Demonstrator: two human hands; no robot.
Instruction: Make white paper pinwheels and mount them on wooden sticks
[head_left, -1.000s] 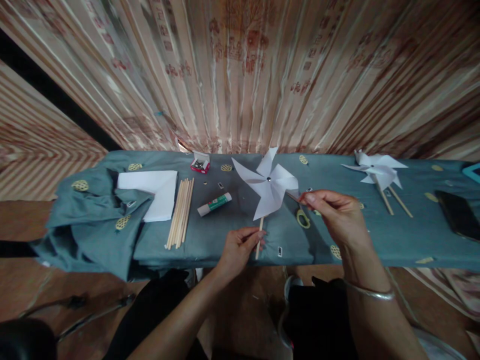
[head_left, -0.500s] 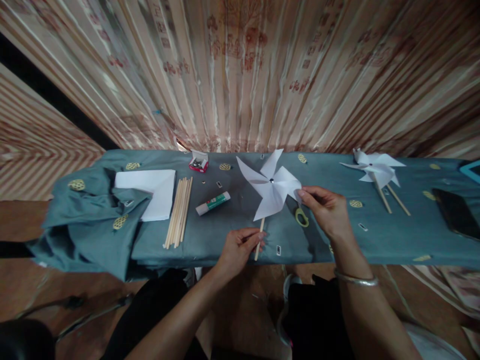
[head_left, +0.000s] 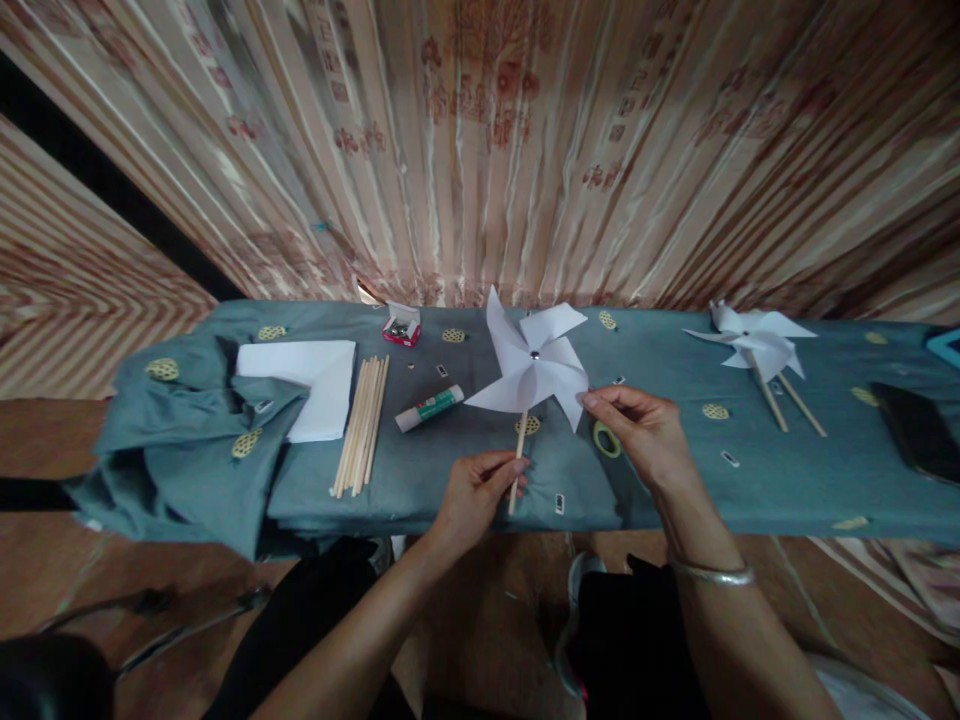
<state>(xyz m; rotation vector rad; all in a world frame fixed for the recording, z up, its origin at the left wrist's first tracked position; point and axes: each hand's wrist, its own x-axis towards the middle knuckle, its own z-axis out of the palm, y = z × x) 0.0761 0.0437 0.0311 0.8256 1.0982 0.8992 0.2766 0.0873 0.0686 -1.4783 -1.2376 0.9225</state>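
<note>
A white paper pinwheel (head_left: 551, 372) on a wooden stick is held up over the near half of the table, a round silver pin at its centre. My left hand (head_left: 480, 490) is closed round the lower part of the stick. At the pinwheel's right side, my right hand (head_left: 645, 430) has thumb and forefinger pinched at the edge of a blade. Just left of that hand lies a yellow-green ring (head_left: 598, 440), its kind unclear. A glue stick (head_left: 431, 408) rests on the cloth to the left of the pinwheel.
Several wooden sticks (head_left: 363, 430) lie beside folded white paper (head_left: 322, 400). A small open red-and-white box (head_left: 403, 326) holds metal pins. Two more pinwheels (head_left: 765, 340) lie to the right, near a black phone (head_left: 919, 430). Blue-green cloth (head_left: 435, 480) covers the narrow table; a curtain (head_left: 480, 180) hangs behind.
The pinwheel's blades have turned about the pin. My right hand has shifted slightly left and down along with a blade; my left hand keeps its hold on the stick.
</note>
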